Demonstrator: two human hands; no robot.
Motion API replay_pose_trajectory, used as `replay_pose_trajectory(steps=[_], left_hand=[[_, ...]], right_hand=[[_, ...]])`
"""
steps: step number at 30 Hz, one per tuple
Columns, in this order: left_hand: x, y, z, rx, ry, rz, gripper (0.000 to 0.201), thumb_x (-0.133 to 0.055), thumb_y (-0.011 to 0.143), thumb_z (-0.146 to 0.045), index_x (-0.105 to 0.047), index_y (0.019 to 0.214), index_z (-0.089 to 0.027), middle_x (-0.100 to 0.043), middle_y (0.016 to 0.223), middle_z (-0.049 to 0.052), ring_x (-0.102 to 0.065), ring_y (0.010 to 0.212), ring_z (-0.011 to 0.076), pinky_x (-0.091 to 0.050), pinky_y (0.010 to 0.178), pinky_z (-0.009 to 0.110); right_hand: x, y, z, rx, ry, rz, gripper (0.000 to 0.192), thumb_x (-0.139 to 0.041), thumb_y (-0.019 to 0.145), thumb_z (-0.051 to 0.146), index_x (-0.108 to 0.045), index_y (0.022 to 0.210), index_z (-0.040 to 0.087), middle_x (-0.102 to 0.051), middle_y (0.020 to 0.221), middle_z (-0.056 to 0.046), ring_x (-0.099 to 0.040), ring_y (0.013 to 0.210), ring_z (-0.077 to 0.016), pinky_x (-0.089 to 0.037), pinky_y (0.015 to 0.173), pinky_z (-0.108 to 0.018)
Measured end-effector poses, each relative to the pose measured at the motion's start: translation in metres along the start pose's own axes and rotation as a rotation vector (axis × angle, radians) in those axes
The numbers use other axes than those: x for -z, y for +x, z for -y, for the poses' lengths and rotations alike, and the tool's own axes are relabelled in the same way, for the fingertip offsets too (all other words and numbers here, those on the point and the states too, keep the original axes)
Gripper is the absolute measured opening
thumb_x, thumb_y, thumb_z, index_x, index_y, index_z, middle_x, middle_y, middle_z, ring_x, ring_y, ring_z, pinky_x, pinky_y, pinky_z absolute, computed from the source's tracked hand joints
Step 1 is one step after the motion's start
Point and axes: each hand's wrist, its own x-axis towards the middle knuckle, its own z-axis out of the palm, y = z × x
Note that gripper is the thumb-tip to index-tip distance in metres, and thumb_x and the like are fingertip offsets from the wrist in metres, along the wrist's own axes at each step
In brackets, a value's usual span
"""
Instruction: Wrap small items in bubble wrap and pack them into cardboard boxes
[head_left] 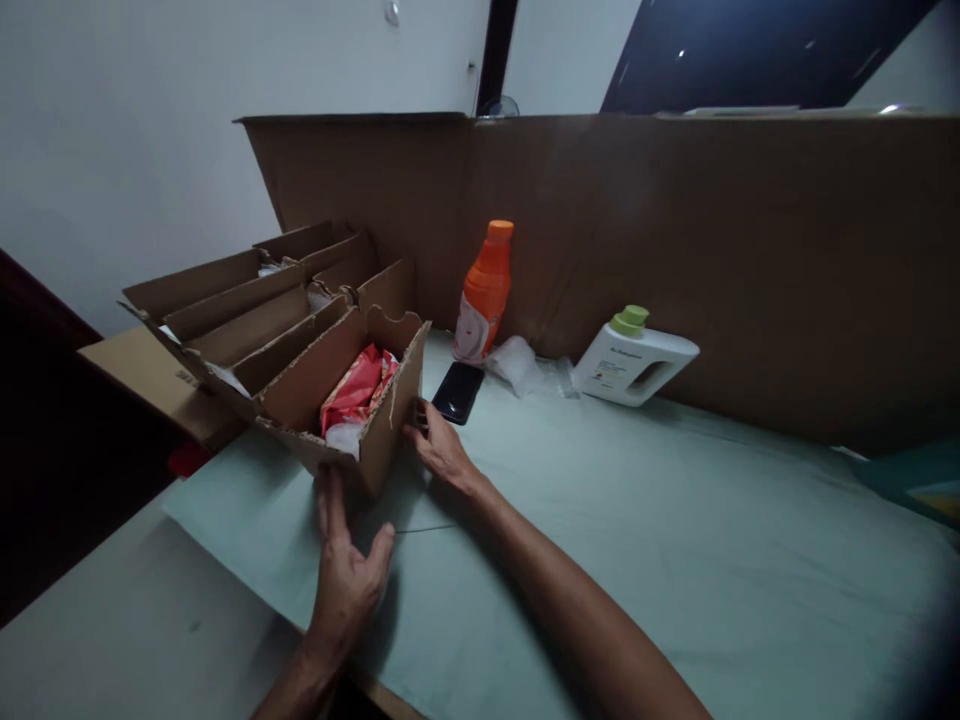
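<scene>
A cardboard box point(395, 415) with its top open stands on the green cloth, left of the middle. Inside it lie a red packet point(358, 385) and some clear plastic. My left hand point(347, 560) is at the box's near side, fingers stretched up against the lower edge and thumb apart. On the box's right side rests my right hand point(441, 445), its fingertips against the cardboard; part of its fingers is hard to make out. Just beyond that hand a black phone point(458, 392) lies flat.
More cardboard compartments point(247, 320) stand behind the box to the left. An orange bottle point(486, 290) stands upright by crumpled plastic point(516, 366). A white jug with a green cap point(634, 362) leans against the tall cardboard wall point(750, 270). Green cloth point(637, 500) covers the table.
</scene>
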Motion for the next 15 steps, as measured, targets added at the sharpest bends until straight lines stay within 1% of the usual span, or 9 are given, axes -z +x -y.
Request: replay_pose_trajectory(steps=[3, 4, 5, 7, 9, 12, 15], left_hand=[[-0.016, 0.031, 0.001, 0.004, -0.048, 0.043, 0.09, -0.063, 0.086, -0.031, -0.014, 0.161, -0.024, -0.01, 0.169, 0.012, -0.012, 0.157, 0.0331, -0.029, 0.122, 0.053], [-0.023, 0.043, 0.0, 0.014, -0.068, 0.052, 0.092, -0.064, 0.084, -0.031, -0.014, 0.161, -0.022, -0.008, 0.169, 0.013, -0.011, 0.157, 0.0332, -0.032, 0.121, 0.052], [-0.032, 0.057, -0.002, 0.021, -0.081, 0.055, 0.093, -0.064, 0.083, -0.031, -0.015, 0.161, -0.019, -0.008, 0.169, 0.015, -0.01, 0.157, 0.0333, -0.031, 0.121, 0.051], [-0.053, 0.085, -0.006, 0.026, -0.075, 0.041, 0.093, -0.065, 0.08, -0.028, -0.018, 0.159, -0.012, -0.007, 0.168, 0.02, -0.007, 0.157, 0.0331, -0.023, 0.125, 0.049], [-0.075, 0.115, -0.012, 0.033, -0.068, 0.029, 0.093, -0.066, 0.078, -0.025, -0.02, 0.157, -0.006, -0.006, 0.168, 0.024, -0.005, 0.157, 0.0329, -0.014, 0.127, 0.047], [-0.106, 0.159, -0.019, 0.068, -0.091, 0.028, 0.093, -0.066, 0.078, -0.023, -0.02, 0.156, -0.002, -0.002, 0.167, 0.027, -0.004, 0.157, 0.0327, -0.012, 0.127, 0.044], [-0.127, 0.19, -0.019, 0.097, -0.106, 0.008, 0.092, -0.065, 0.081, -0.024, -0.018, 0.157, -0.003, 0.0, 0.167, 0.027, -0.002, 0.157, 0.0328, -0.011, 0.127, 0.044]], right_hand=[[-0.012, -0.018, -0.012, 0.023, -0.038, -0.032, 0.056, -0.058, 0.082, 0.017, -0.054, 0.137, 0.017, -0.06, 0.139, -0.016, -0.054, 0.13, -0.0286, -0.04, 0.114, -0.048], [-0.015, -0.023, -0.014, 0.033, -0.05, -0.04, 0.057, -0.059, 0.079, 0.014, -0.055, 0.136, 0.017, -0.059, 0.141, -0.016, -0.052, 0.133, -0.0285, -0.038, 0.116, -0.048], [-0.017, -0.026, -0.016, 0.042, -0.059, -0.048, 0.057, -0.059, 0.078, 0.012, -0.057, 0.134, 0.016, -0.058, 0.142, -0.016, -0.05, 0.134, -0.0285, -0.036, 0.117, -0.048], [-0.019, -0.03, -0.017, 0.055, -0.075, -0.064, 0.054, -0.057, 0.077, 0.01, -0.061, 0.13, 0.016, -0.058, 0.141, -0.017, -0.05, 0.134, -0.0289, -0.036, 0.117, -0.049], [-0.019, -0.031, -0.016, 0.066, -0.084, -0.08, 0.049, -0.056, 0.078, 0.009, -0.064, 0.125, 0.016, -0.06, 0.138, -0.017, -0.052, 0.131, -0.0287, -0.039, 0.115, -0.049], [-0.017, -0.031, -0.014, 0.083, -0.088, -0.093, 0.038, -0.054, 0.08, 0.008, -0.068, 0.114, 0.018, -0.065, 0.13, -0.014, -0.056, 0.124, -0.0265, -0.044, 0.11, -0.045], [-0.015, -0.031, -0.014, 0.084, -0.092, -0.101, 0.026, -0.054, 0.083, 0.01, -0.071, 0.101, 0.02, -0.067, 0.125, -0.013, -0.058, 0.12, -0.0257, -0.046, 0.108, -0.045]])
